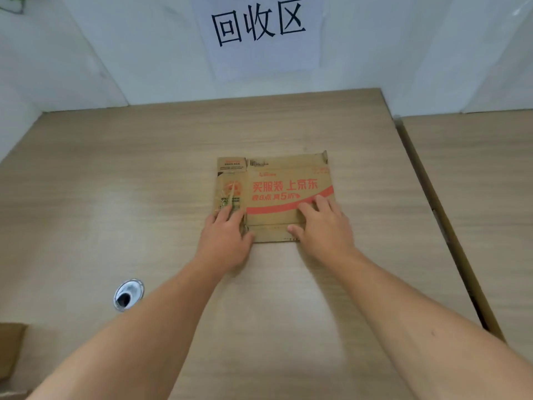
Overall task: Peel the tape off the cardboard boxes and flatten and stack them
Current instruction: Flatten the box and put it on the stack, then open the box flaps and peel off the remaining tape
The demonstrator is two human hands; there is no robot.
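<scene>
A flattened brown cardboard box with red printing lies flat on the wooden table, near its middle. My left hand rests on the box's near left corner with its fingers straight, pressing down. My right hand lies flat on the near right part of the box, fingers spread over the red band. A strip of clear tape shows on the left panel just above my left fingers.
A white paper sign hangs on the wall behind the table. A round metal cable hole sits at the near left. Part of another cardboard box shows at the left edge. A gap separates a second table on the right.
</scene>
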